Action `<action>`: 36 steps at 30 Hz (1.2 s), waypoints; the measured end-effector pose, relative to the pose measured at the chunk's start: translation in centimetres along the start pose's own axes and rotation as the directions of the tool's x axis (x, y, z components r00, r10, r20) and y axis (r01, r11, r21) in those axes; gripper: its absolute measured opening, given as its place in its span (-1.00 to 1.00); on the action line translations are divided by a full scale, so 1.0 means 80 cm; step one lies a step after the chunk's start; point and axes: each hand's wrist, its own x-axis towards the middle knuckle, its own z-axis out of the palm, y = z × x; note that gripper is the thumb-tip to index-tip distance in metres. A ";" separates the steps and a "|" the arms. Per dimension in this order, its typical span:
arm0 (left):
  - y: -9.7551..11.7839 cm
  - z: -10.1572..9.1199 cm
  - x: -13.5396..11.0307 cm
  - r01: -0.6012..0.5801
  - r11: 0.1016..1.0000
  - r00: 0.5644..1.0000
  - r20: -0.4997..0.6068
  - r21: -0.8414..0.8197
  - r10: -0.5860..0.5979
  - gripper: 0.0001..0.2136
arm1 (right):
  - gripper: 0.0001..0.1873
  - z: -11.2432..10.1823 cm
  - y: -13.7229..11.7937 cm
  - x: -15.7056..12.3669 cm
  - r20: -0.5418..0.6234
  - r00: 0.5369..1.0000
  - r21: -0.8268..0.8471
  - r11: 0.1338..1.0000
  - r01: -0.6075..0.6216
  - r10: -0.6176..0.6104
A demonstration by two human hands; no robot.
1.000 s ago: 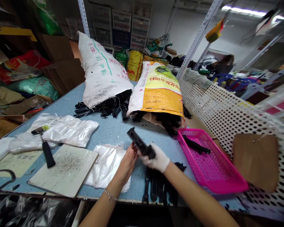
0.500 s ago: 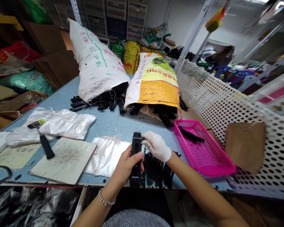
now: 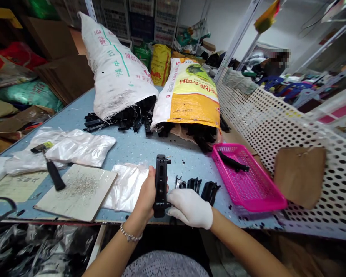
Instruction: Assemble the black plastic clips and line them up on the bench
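Note:
My left hand (image 3: 146, 194) is wrapped round a long black plastic part (image 3: 160, 181), held upright over the table's front edge. The part has slots along its face and a thin pin-like bit sticking out at its upper right. My right hand (image 3: 192, 207), in a white glove, has its fingers pinched together at the part's lower right side. What lies between those fingertips is hidden. Just beyond the glove, several similar black plastic parts (image 3: 210, 192) lie in a row on the blue table (image 3: 127, 148).
Left of my hands are clear plastic bags (image 3: 127, 184), a board with small bits (image 3: 77, 192) and a black-handled hammer (image 3: 54, 175). A pink basket (image 3: 259, 200) holds one black part. Two sacks (image 3: 118, 77) spill black parts at the back. A perforated white panel (image 3: 300, 130) borders the right.
My right hand has moved from the top of the black plastic part down to its lower end, uncovering the row behind. The left hand still holds the part, now turned slightly.

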 end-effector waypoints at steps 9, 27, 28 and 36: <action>-0.009 -0.006 -0.011 -0.119 0.982 0.992 -0.035 0.147 0.125 -0.46 | -0.70 0.012 -0.020 0.000 0.079 0.946 0.633 0.718 -0.290 0.313; -0.119 -0.041 0.029 -0.299 0.662 0.928 0.049 0.687 0.368 -0.55 | -0.48 -0.094 0.226 0.040 -0.222 0.408 0.049 0.428 -0.902 0.885; -0.124 -0.041 0.030 -0.332 0.588 0.902 0.066 0.737 0.427 -0.52 | -0.47 -0.091 0.230 0.040 -0.229 0.397 0.056 0.420 -0.906 0.889; -0.092 -0.045 0.030 -0.430 0.573 0.868 0.144 0.698 0.475 -0.51 | -0.68 -0.053 0.150 0.006 -0.070 0.642 0.379 0.616 -0.691 0.763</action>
